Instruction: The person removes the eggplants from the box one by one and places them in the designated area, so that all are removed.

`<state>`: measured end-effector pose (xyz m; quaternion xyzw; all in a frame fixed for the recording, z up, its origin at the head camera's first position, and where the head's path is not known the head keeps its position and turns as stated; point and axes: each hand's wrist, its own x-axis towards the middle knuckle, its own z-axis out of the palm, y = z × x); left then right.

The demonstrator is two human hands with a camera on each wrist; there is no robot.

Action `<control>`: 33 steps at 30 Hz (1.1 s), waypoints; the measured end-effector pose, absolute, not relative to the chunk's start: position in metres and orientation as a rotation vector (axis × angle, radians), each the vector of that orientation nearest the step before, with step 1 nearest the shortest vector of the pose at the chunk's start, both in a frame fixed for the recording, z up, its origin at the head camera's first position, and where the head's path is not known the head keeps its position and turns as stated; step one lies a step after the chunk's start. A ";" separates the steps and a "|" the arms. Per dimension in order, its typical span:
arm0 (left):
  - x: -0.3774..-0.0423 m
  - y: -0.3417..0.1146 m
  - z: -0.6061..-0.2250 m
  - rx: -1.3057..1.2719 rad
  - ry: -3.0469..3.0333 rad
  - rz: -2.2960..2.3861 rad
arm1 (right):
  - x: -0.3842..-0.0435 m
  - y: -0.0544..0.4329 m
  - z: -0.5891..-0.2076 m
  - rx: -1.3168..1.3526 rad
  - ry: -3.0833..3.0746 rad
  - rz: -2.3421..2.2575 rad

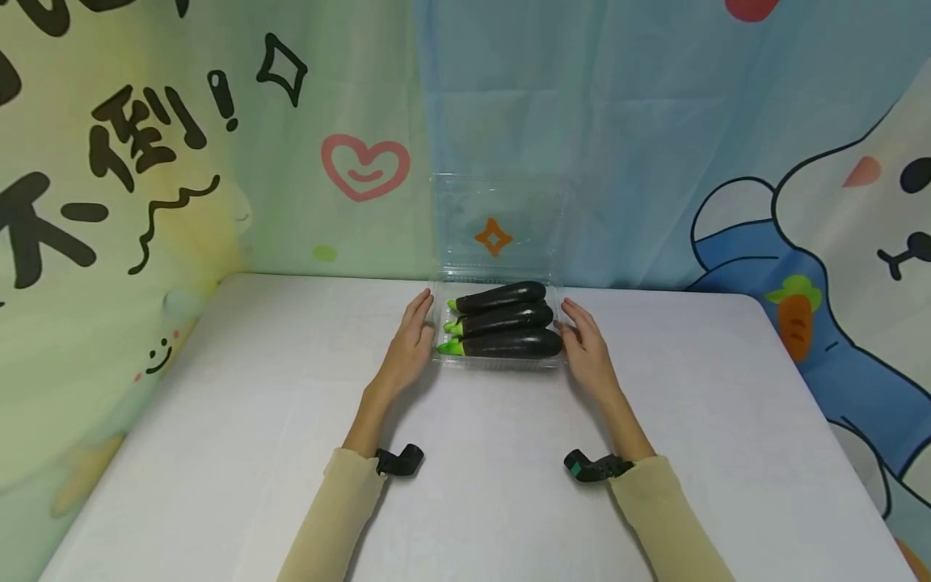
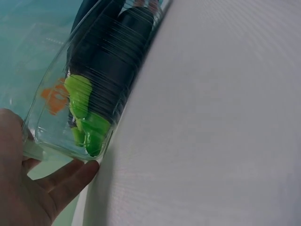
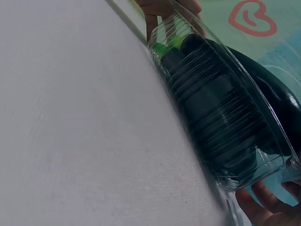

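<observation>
A clear plastic clamshell box stands at the back of the table, its see-through lid raised behind it. Three dark eggplants lie side by side inside: a back one, a middle one and a front one, green stem ends to the left. At the box's left end is my left hand, fingers fairly straight, fingertips touching the end wall in the left wrist view. My right hand mirrors it at the right end, its fingertips against the lower corner.
A white-covered table extends around the box on both sides and in front. Directly behind its back edge hangs a printed cloth backdrop. Each wrist wears a small black camera, one on the left and one on the right.
</observation>
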<state>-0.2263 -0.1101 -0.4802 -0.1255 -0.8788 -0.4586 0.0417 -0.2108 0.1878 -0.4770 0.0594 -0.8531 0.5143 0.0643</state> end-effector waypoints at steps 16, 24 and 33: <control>-0.227 -0.111 -0.480 -0.407 -2.693 -1.358 | -0.212 0.186 -0.470 0.215 -2.582 1.573; -0.227 -0.111 -0.480 -0.400 -2.694 -1.362 | -0.209 0.184 -0.469 0.234 -2.590 1.607; -0.226 -0.110 -0.482 -0.415 -2.690 -1.361 | -0.208 0.178 -0.470 0.247 -2.492 1.464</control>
